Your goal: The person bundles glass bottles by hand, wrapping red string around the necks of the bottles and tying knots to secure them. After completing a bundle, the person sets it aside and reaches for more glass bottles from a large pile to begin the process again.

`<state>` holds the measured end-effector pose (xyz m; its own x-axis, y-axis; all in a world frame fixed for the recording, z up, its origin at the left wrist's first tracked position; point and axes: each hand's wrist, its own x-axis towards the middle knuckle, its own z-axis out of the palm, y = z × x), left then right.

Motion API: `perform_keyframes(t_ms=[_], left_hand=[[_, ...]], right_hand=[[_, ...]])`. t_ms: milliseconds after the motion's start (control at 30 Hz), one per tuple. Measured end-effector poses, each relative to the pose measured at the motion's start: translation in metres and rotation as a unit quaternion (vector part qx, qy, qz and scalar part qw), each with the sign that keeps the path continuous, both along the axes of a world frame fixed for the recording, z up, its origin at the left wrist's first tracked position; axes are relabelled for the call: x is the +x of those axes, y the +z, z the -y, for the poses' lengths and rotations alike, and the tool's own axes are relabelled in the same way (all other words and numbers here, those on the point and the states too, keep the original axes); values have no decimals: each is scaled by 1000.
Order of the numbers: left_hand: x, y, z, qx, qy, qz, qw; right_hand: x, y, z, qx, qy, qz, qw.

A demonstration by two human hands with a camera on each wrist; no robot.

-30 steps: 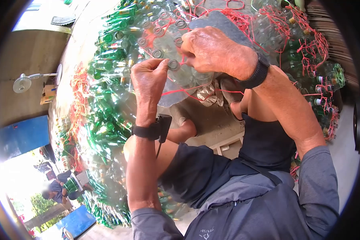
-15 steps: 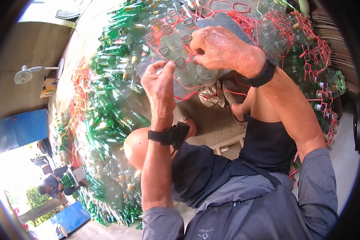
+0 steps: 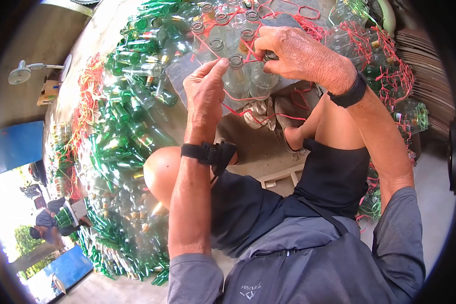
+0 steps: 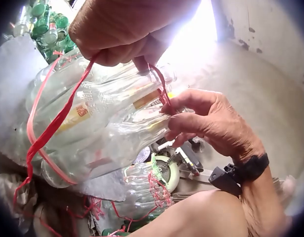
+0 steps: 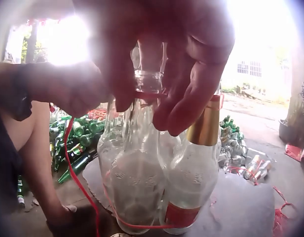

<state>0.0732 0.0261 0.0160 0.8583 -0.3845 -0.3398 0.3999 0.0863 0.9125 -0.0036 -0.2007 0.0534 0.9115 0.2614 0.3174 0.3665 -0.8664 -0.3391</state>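
Note:
Several clear glass bottles [image 3: 236, 81] [image 5: 137, 182] stand bunched upright, with a red plastic strand [image 4: 58, 121] around their lower part. Thumb and fingers of the left hand [image 3: 205, 93] pinch the red strand beside the near bottle necks; its end hangs down in the left wrist view. The right hand [image 3: 306, 58] [image 4: 216, 118] has its fingers and thumb around a bottle neck at the bunch's right side, where red strand also passes. One bottle has a gold neck wrap [image 5: 205, 123] and a red label.
Under the bunch lies a grey sheet [image 3: 176, 76]. Green bottles [image 3: 116, 142] heap at the left, with red strands [image 3: 88, 91] beyond. Tied bottle bundles [image 3: 357, 45] stand at the right, near stacked sheets [image 3: 425, 76]. Another person [image 3: 48, 223] sits far left.
The head view has shifted. The left hand has moved nearer the bunch's front, drawing the strand along; the right hand has come down around a bottle neck at the right.

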Motion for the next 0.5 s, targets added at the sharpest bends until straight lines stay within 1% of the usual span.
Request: perform_keyframes(t_ms=[67, 133, 200, 233, 267, 333, 433, 500], left_hand=[[1, -2, -1, -5, 1, 5, 1000], [1, -5, -2, -6, -18, 24, 1000], [0, -6, -1, -13, -11, 32, 999], [0, -6, -1, -9, -13, 28, 999], [0, -6, -1, -6, -16, 24, 1000], [-1, -6, -1, -12, -14, 25, 1000], [0, -8, 1, -8, -13, 20, 1000], [1, -11, 0, -13, -22, 38, 999]], right_hand=[[-1, 3, -2, -19, -4, -15, 1000], [-2, 10, -3, -43, -7, -24, 999], [-6, 15, -4, -17, -3, -35, 999], [-8, 20, -2, -14, -7, -59, 998], [-8, 23, -2, -21, -2, -57, 998], [-9, 26, -2, -24, -25, -40, 999], [-10, 24, -2, -22, -42, -61, 997], [-10, 18, -4, -19, -54, -71, 996]])
